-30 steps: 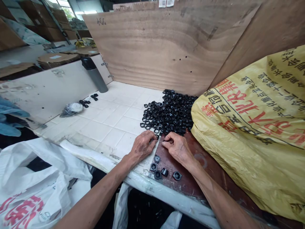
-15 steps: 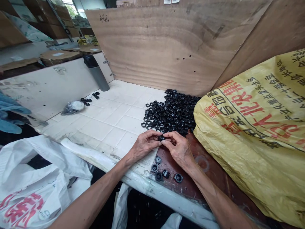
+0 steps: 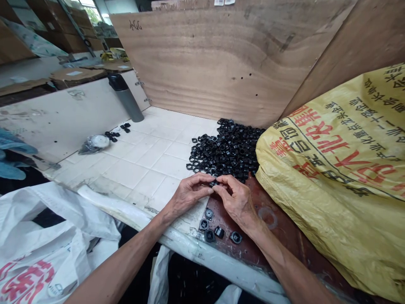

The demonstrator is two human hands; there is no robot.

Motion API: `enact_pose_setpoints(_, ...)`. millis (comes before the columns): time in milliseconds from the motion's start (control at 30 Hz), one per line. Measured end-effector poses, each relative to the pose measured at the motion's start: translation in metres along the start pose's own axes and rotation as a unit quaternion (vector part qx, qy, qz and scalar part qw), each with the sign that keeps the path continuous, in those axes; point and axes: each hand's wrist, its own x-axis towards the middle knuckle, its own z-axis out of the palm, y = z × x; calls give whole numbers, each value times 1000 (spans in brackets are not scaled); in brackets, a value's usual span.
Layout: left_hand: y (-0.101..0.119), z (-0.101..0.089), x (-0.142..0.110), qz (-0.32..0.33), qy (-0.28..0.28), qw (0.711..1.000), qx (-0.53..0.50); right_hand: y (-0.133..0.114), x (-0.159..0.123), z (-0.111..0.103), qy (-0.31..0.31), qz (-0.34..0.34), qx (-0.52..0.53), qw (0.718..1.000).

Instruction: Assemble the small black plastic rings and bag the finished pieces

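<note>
- Your left hand (image 3: 186, 195) and right hand (image 3: 238, 199) are pinched nearly closed on one small black part (image 3: 214, 183), over the bench (image 3: 148, 158), beside the ring pile (image 3: 226, 147).
- Light and stiff, I'd judge (maybe slick too): grip its outer rim.

Wooden board (image 3: 221, 55) — "小GG"; yellow sack (image 3: 319, 202) — red "大北农"; white bag (image 3: 72, 215) — red characters, unclear.

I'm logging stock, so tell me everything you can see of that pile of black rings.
The heap of small black ring-shaped parts looks like glossy plastic, pieces loose at mixed angles. It lies at least partly on the white tiled surface, beside the yellow printed sack. The left hand and right hand are at its near edge.
</note>
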Motion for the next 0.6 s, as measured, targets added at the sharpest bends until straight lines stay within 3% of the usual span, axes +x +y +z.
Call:
enact_pose_setpoints(200,3,1,-1,-87,13,995,-56,-3,0,1,1,-20,-31,999)
enact_pose_setpoints(433,0,5,-1,16,14,999,36,3,-7,9,-19,127,-5,992)
enact_pose_setpoints(533,0,8,-1,-3,14,1000,18,0,-7,7,23,117,-12,993)
enact_pose_setpoints(600,1,9,-1,-38,15,999,-26,-2,-6,5,28,76,-9,997)
